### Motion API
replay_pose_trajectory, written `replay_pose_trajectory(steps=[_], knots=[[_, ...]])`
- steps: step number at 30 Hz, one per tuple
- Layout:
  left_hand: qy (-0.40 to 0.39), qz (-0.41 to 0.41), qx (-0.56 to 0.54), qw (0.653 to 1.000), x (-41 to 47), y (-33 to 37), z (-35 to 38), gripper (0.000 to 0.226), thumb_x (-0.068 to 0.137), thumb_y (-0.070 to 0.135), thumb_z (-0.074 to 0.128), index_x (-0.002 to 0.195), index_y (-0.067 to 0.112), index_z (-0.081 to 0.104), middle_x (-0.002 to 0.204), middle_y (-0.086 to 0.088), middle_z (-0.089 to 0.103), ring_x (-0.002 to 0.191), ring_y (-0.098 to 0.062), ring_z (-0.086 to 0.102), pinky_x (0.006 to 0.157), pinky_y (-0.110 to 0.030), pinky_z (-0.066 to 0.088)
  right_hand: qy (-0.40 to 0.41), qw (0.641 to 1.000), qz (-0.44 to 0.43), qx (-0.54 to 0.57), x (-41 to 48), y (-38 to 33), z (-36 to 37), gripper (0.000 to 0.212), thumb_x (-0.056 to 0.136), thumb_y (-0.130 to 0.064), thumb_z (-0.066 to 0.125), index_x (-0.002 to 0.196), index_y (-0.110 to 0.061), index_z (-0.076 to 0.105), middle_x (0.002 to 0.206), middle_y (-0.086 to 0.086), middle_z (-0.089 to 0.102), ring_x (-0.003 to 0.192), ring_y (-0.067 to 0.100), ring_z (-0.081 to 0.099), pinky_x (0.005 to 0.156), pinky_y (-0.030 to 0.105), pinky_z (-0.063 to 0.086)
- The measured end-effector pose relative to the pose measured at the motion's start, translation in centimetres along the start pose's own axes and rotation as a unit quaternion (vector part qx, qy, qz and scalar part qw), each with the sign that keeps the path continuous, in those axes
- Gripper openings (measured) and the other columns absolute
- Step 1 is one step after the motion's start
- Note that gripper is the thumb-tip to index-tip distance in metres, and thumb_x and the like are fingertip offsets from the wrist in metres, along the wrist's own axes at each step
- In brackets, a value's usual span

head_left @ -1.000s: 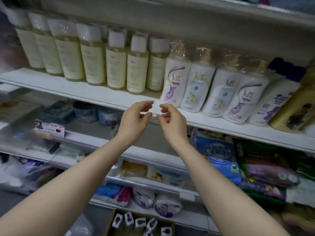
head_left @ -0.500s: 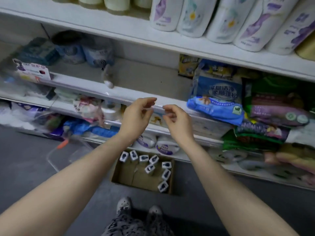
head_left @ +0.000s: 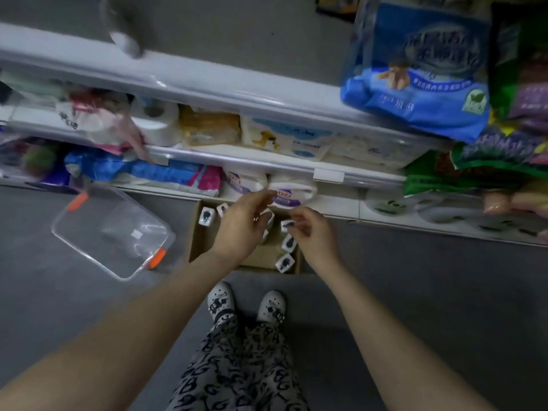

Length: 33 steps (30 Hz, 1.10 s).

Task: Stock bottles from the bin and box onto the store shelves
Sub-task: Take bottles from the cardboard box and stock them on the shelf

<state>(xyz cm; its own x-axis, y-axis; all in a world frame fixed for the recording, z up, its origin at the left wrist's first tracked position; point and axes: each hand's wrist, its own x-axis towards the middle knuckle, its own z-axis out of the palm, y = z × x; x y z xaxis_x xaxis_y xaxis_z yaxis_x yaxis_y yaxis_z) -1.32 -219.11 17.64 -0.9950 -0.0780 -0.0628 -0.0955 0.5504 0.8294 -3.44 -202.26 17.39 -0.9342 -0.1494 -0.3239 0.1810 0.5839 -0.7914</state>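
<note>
1. Lowered since half a second ago, both hands now hang over the cardboard box (head_left: 198, 247) instead of level with the shelf rails. The view has tipped down with them to the floor (head_left: 430, 307).
2. Her left hand (head_left: 241, 232) is over the middle of the box, fingers loosely bent and spread a little, holding nothing I can see.
3. Her right hand (head_left: 315, 234) is just beside it over the box's right edge, with the fingers curled in more tightly. Its fingertips overlap one white cap, and I cannot tell whether they grip it.
4. The bottles (head_left: 206, 216) stand upright in the box, white caps up. Some are along its far edge and some down its right edge, and the near left corner is bare cardboard.
5. That box sits on the floor against the foot of the shelves (head_left: 267, 164).
6. A clear bin (head_left: 86, 223) with orange latches lies on the floor left of the box, apart from it and turned at an angle.
7. On the shelves I see a toilet roll (head_left: 157, 123) at the left and a blue pack (head_left: 415, 96) overhanging the edge at the right.
8. Two patterned shoes (head_left: 221, 302) stand just short of the box's near edge.
</note>
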Motion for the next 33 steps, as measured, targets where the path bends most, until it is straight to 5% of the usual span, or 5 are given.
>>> replay_pose_trajectory(steps=[4,9,12,21,33], knots=[[-0.038,-0.006,0.01,0.999,-1.2,-3.9,3.6,0.038,0.09,0.005,0.063,0.126,0.018,0.063,0.114,-0.002,0.067,0.1,-0.015,0.066,0.086,-0.036,0.057,-0.02,0.999,0.032,-0.029,0.1,5.2,2.4,0.031,0.088,-0.001,0.065,0.109,-0.023,0.068,0.097,-0.008,0.067,0.09,0.009,0.063,0.087,0.034,0.055],[-0.105,-0.057,0.032,0.992,-2.6,-9.5,9.2,0.044,0.088,0.006,0.064,0.13,0.02,0.06,0.117,-0.002,0.068,0.105,-0.014,0.065,0.091,-0.038,0.054,-0.04,0.992,0.076,-0.088,0.7,11.8,4.5,0.033,0.091,-0.007,0.064,0.121,-0.022,0.066,0.109,-0.004,0.07,0.096,0.007,0.062,0.076,0.003,0.041],[-0.134,-0.082,0.03,0.987,-3.0,-12.8,12.7,0.045,0.088,0.008,0.065,0.131,0.022,0.058,0.118,-0.002,0.064,0.106,-0.015,0.063,0.091,-0.037,0.054,-0.052,0.99,0.086,-0.099,1.5,16.0,5.9,0.034,0.09,-0.008,0.065,0.12,-0.025,0.066,0.112,-0.002,0.071,0.102,0.014,0.066,0.086,0.027,0.053],[-0.18,-0.136,0.059,0.973,-3.3,-21.7,21.3,0.048,0.088,0.013,0.066,0.135,0.02,0.055,0.124,-0.006,0.062,0.111,-0.022,0.06,0.092,-0.039,0.051,-0.08,0.98,0.083,-0.163,4.3,27.4,9.4,0.038,0.087,-0.006,0.066,0.121,-0.023,0.064,0.117,0.002,0.07,0.106,0.025,0.066,0.089,0.043,0.054],[-0.211,-0.198,0.072,0.954,-3.7,-31.6,31.0,0.055,0.088,0.016,0.068,0.139,0.017,0.049,0.134,-0.008,0.054,0.114,-0.027,0.06,0.092,-0.037,0.048,-0.135,0.952,-0.01,-0.276,8.8,39.0,16.1,0.057,0.079,0.005,0.069,0.131,-0.017,0.06,0.142,0.0,0.052,0.125,0.027,0.053,0.099,0.035,0.044]])
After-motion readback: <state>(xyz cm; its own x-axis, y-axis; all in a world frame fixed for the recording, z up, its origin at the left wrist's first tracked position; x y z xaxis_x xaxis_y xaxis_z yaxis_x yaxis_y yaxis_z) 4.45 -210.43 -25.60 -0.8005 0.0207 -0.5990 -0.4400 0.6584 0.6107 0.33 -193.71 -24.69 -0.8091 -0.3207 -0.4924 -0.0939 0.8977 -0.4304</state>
